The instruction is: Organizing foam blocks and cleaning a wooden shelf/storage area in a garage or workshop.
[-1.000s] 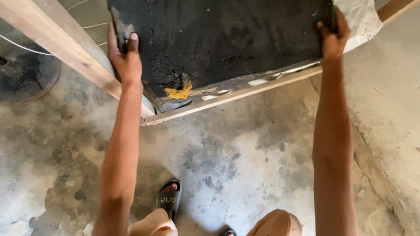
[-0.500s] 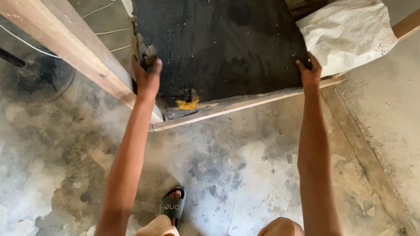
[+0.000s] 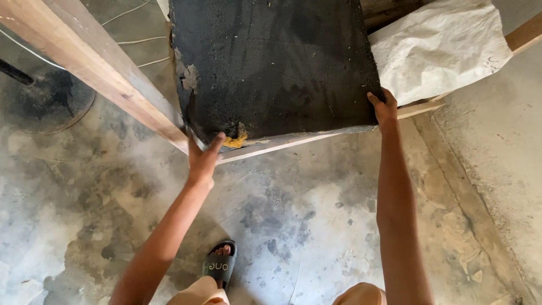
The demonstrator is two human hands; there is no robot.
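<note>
Gripping the slab's (image 3: 276, 68) right near corner, the right hand (image 3: 384, 110) holds it; the left hand (image 3: 203, 158), fingers spread, touches its near left corner. Black, rough, chipped, yellow-stained, it lies on a wooden frame (image 3: 101, 79).

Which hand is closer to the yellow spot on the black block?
The left hand. Its fingertips reach up just beside the yellow spot at the black foam block's lower left corner. The right hand grips the opposite lower right corner, far across.

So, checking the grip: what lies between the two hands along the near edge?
In the head view, the black slab's lower edge, its yellow patch and a wooden rail span left hand to right hand.
</note>
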